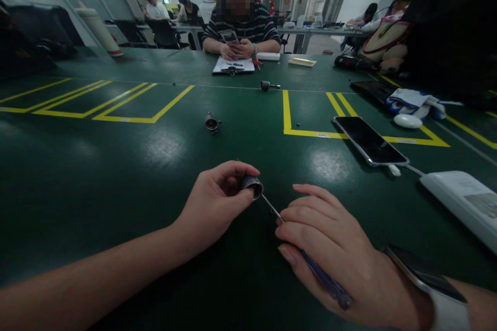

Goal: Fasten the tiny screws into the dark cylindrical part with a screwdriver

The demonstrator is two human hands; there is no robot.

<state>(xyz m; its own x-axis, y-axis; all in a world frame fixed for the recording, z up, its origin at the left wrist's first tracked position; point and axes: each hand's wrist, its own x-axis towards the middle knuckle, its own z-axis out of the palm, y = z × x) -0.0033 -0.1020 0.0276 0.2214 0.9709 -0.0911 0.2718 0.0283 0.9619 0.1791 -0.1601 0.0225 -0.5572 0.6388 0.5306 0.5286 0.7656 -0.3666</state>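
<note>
My left hand (217, 204) is closed round a small dark metal cylindrical part (252, 185), pinched between thumb and fingers just above the green table (116, 176). My right hand (330, 248) grips a thin blue-handled screwdriver (310, 266). Its metal shaft points up-left, and the tip reaches the open end of the part. A watch sits on my right wrist.
Two similar metal parts (212, 123) (267, 85) lie farther out on the table. A phone (368, 140) on a cable, a white box (462, 201), a white mouse (407, 121) and gloves (413, 99) sit to the right. A person sits opposite behind a clipboard (233, 65). Yellow tape lines mark the surface.
</note>
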